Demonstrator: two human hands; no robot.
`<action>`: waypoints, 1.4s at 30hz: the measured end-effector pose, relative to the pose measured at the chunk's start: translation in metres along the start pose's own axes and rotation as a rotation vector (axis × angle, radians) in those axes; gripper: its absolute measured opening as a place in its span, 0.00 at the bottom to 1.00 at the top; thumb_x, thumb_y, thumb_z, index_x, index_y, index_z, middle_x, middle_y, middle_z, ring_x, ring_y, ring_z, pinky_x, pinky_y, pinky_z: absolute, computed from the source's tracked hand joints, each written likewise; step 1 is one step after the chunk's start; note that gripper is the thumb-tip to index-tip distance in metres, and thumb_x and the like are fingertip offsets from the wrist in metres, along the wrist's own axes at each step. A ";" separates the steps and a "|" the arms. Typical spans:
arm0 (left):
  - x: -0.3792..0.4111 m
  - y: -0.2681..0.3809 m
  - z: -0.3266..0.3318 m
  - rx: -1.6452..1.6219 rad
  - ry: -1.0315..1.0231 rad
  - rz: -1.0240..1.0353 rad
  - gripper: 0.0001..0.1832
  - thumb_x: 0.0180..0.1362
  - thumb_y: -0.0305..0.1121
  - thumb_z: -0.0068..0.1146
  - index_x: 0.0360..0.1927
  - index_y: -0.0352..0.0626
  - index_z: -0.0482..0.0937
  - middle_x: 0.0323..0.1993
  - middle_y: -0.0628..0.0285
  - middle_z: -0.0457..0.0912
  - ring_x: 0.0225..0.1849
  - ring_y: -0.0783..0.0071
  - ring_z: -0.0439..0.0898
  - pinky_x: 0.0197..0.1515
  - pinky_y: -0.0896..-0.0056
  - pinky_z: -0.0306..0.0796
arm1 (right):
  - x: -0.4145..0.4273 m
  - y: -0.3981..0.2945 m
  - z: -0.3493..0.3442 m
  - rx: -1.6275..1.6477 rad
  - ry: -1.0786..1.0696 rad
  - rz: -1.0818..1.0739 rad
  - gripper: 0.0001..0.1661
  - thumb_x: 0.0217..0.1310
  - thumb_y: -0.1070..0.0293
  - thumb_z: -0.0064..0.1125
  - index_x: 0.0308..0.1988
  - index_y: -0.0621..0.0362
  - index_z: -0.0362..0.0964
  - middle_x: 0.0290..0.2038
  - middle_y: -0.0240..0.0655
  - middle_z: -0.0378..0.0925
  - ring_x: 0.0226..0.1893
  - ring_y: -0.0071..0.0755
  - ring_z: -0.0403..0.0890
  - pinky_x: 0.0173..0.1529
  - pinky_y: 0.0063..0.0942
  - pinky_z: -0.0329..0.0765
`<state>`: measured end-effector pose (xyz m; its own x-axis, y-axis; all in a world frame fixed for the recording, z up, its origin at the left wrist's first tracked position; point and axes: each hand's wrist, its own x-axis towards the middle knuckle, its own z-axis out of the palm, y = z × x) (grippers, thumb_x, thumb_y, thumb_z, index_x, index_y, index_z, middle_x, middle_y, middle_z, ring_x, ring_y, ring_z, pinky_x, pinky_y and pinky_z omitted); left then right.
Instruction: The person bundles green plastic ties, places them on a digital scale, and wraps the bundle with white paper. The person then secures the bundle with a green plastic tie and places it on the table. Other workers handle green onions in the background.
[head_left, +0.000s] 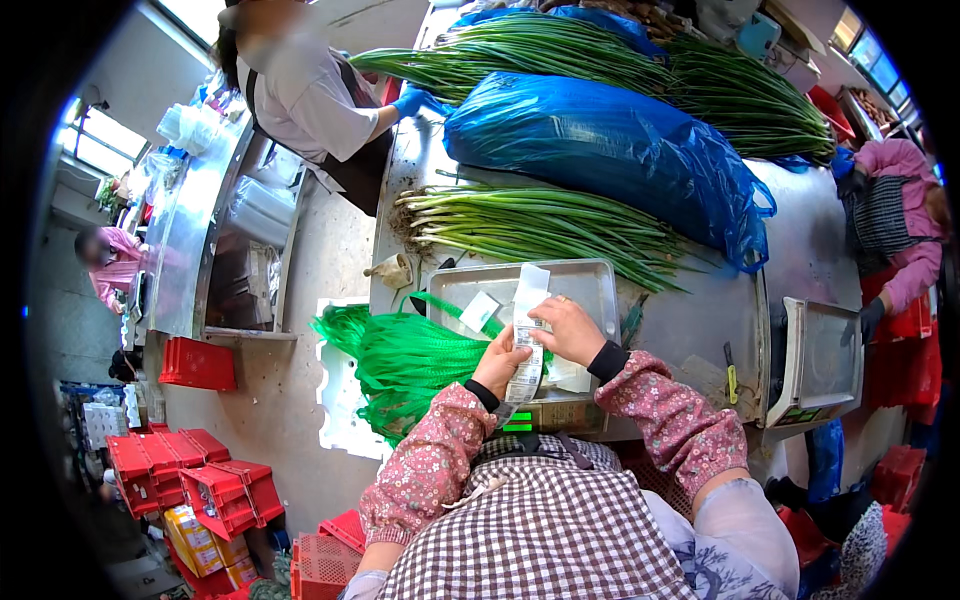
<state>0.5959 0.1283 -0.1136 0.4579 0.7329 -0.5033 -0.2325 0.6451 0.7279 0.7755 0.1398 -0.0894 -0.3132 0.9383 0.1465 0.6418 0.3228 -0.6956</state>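
Note:
My left hand (500, 365) grips a strip of printed labels (528, 330) by its left edge. At the strip's right side, the fingers of my right hand (568, 328) touch its upper part; whether they pinch it is hard to tell. Both hands are above the metal pan of a weighing scale (592, 279), whose lit display (517, 421) faces me. A small white label (480, 311) lies in the pan with a green mesh strap. To the left spreads a bundle of green mesh net bags (420, 360).
Spring onions (532, 221) lie beyond the scale, beside a filled blue plastic bag (592, 142). A yellow utility knife (730, 375) rests on the metal table at right, near a second scale (817, 360). Co-workers stand at far left and right. Red crates (199, 364) sit on the floor.

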 end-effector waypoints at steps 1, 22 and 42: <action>0.000 0.000 0.000 -0.003 -0.009 0.005 0.27 0.55 0.15 0.48 0.60 0.38 0.63 0.47 0.62 0.78 0.45 0.75 0.77 0.48 0.73 0.71 | 0.001 -0.001 -0.001 -0.005 -0.002 0.011 0.14 0.50 0.64 0.60 0.37 0.59 0.75 0.36 0.40 0.76 0.39 0.48 0.76 0.49 0.40 0.71; -0.001 -0.007 -0.001 -0.134 0.006 -0.021 0.18 0.61 0.23 0.49 0.56 0.40 0.70 0.44 0.65 0.80 0.40 0.77 0.79 0.43 0.73 0.74 | 0.002 -0.006 -0.001 0.268 0.100 0.150 0.07 0.49 0.67 0.59 0.28 0.59 0.76 0.28 0.38 0.77 0.35 0.44 0.77 0.41 0.37 0.73; -0.003 -0.006 -0.003 -0.175 -0.031 -0.066 0.17 0.62 0.26 0.50 0.56 0.43 0.70 0.42 0.67 0.79 0.40 0.77 0.80 0.42 0.73 0.74 | -0.009 -0.036 -0.005 -0.322 0.318 -0.048 0.09 0.48 0.65 0.62 0.31 0.55 0.76 0.34 0.34 0.76 0.41 0.41 0.75 0.47 0.37 0.70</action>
<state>0.5931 0.1231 -0.1177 0.5029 0.6821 -0.5308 -0.3454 0.7216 0.6000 0.7586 0.1206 -0.0614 -0.1497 0.8966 0.4167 0.8325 0.3417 -0.4362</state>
